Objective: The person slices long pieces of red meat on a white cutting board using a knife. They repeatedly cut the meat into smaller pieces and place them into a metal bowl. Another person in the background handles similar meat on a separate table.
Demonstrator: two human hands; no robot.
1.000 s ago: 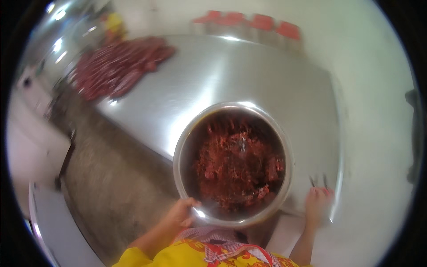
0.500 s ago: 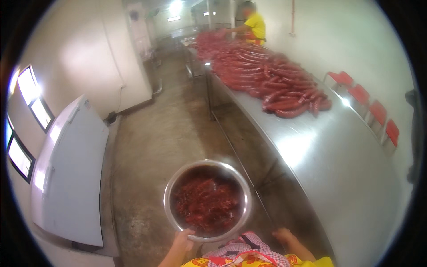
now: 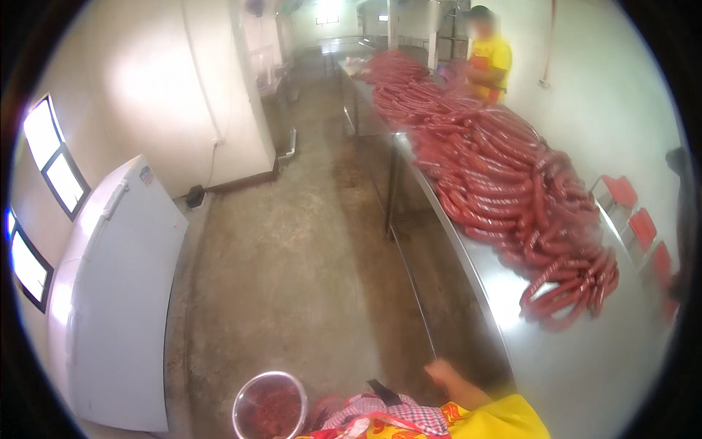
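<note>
A steel basin (image 3: pixel 269 404) of dark red, moist chopped meat hangs low at the bottom edge, beside my yellow clothing and checked apron. My left hand is not visible there. My right hand (image 3: pixel 444 372) is at the bottom right, out from my body near the lower edge of the long steel table (image 3: pixel 585 366); its fingers are blurred, so I cannot make out whether it holds anything. Long heaps of red sausages (image 3: pixel 504 190) cover much of that table.
A white chest freezer (image 3: pixel 117 307) stands at left under windows. A concrete floor aisle (image 3: pixel 270 256) runs ahead past a wall corner. A co-worker in yellow (image 3: pixel 490 58) stands behind the table. Red chairs (image 3: pixel 621 190) line the right wall.
My view has swung up along the aisle and moved forward beside the sausages. The basin has dropped lower and leftward in view. My left hand, earlier on its rim, has left view.
</note>
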